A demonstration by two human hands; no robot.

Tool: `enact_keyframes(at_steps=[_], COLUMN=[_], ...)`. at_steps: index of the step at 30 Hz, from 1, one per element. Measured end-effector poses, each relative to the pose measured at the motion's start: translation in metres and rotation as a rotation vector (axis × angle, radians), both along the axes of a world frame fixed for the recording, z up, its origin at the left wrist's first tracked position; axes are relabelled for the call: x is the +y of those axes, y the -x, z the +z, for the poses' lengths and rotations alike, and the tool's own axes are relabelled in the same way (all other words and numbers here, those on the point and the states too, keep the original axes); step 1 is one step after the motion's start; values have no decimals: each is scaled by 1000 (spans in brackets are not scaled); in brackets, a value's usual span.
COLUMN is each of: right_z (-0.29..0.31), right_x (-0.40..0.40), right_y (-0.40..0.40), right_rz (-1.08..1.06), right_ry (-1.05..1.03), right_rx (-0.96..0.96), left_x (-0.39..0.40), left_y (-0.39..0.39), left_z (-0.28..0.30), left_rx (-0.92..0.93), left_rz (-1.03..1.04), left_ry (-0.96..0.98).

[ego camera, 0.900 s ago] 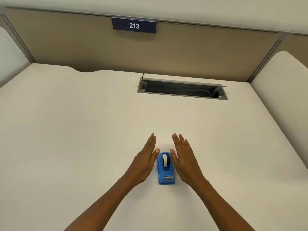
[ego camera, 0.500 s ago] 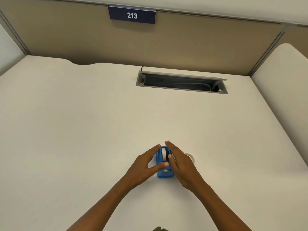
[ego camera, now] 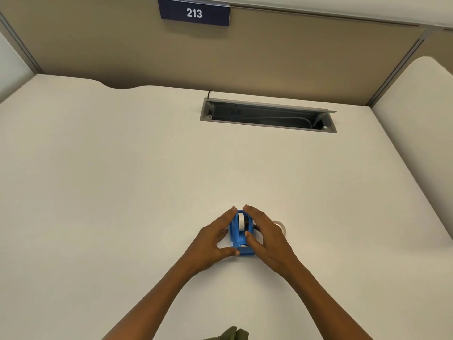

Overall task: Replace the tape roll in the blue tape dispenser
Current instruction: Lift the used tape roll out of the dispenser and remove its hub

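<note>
A small blue tape dispenser (ego camera: pixel 239 238) stands on the white desk (ego camera: pixel 122 192), cutter end towards me, with a white tape roll (ego camera: pixel 241 220) seated in it. My left hand (ego camera: pixel 215 238) cups its left side, fingers along the body and thumb at the front corner. My right hand (ego camera: pixel 266 235) wraps the right side, thumb resting on the top near the cutter. A second, clear tape roll (ego camera: pixel 280 225) lies flat on the desk just right of my right hand, partly hidden by it.
An open grey cable tray (ego camera: pixel 268 115) is sunk into the desk at the back. A tan partition with a sign reading 213 (ego camera: pixel 193 13) closes the far side. Neighbouring desk panels flank left and right.
My hands went from lying flat beside the dispenser to closing around it from both sides. The clear roll to the right came into view as my right hand shifted.
</note>
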State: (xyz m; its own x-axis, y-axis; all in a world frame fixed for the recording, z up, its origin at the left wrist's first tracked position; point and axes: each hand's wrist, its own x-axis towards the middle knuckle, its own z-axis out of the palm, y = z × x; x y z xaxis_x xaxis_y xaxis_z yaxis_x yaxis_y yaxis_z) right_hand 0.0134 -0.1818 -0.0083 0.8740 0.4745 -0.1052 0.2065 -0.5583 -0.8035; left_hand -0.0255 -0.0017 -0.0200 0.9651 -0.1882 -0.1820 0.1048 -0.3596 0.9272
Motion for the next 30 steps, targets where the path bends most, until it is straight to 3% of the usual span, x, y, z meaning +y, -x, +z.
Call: enact_keyframes(at_steps=[11, 30], right_z=[2, 8], right_x=[5, 7], right_y=[-3, -12], right_rz=[-42, -57], right_ry=[-38, -88], right_rx=[-86, -62], left_x=[1, 1], left_y=[1, 1], left_z=[-5, -10], left_rx=[-10, -22], left_rz=[16, -5], left_ry=[33, -23])
